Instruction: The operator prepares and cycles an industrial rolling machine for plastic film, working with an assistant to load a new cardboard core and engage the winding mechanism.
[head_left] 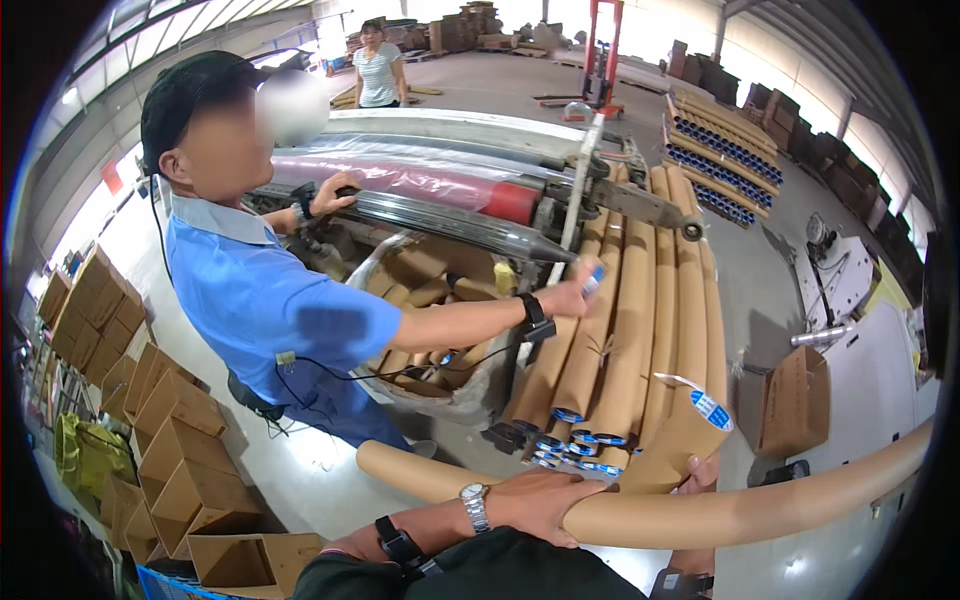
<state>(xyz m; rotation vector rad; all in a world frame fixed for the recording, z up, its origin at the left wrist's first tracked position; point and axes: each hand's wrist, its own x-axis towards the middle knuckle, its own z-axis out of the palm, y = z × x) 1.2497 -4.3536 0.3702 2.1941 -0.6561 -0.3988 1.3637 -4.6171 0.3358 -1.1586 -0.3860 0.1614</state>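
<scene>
A long brown paper-wrapped roll (800, 510) lies crosswise in front of me. My left hand (545, 500), with a silver watch at the wrist, is closed over it from above. My right hand (703, 472) comes up from beneath the roll and is partly hidden by it. Its fingers are closed at the edge of a shorter-looking brown paper piece (665, 455) with a blue-and-white label. Just beyond my hands, several brown paper rolls (630, 330) lie side by side, blue at their near ends.
A co-worker in blue (270, 290) stands left, one hand at a shiny roller (450, 220), the other holding a blue-and-white item. A bin (440, 405) holds brown rolls. Cardboard boxes (180, 450) stand left, another box (795, 400) right. Farther back are a person, a red lift and stacked rolls.
</scene>
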